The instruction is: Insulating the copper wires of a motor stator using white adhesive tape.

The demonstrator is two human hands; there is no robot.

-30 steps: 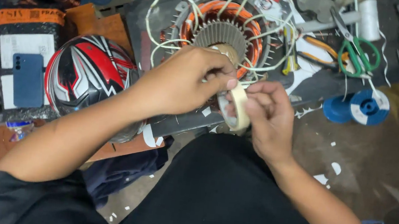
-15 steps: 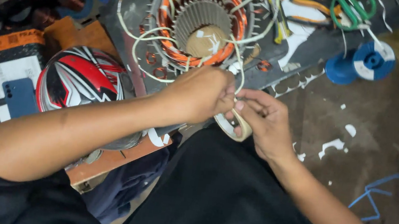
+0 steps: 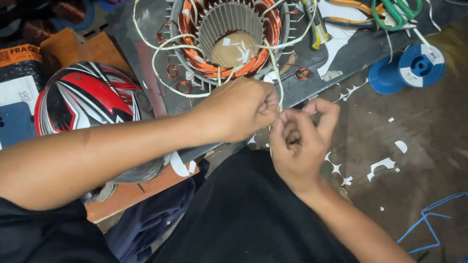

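Head view, single entry.

Item: motor stator [image 3: 230, 25], copper windings around a slotted steel core, on the dark bench above my hands; its top edge is cut off by the frame. White sleeved leads [image 3: 148, 48] loop out of it on all sides.

Left hand [image 3: 242, 111]: closed in a fist, fingertips pinching one white lead just below the stator. What lies inside the fist I cannot see.

Right hand [image 3: 299, 137]: fingers curled narrow, thumb and forefinger meeting the left hand's at the same lead. Whether it holds anything besides the lead I cannot tell.

Nearby: red-white-black helmet [image 3: 90, 100] at left, partly hidden behind my left forearm; blue phone [image 3: 11, 123] beside it; blue spool [image 3: 420, 64] at upper right; green-handled scissors [image 3: 396, 5], cut off at the top edge; white scraps [image 3: 383, 164] on the floor.
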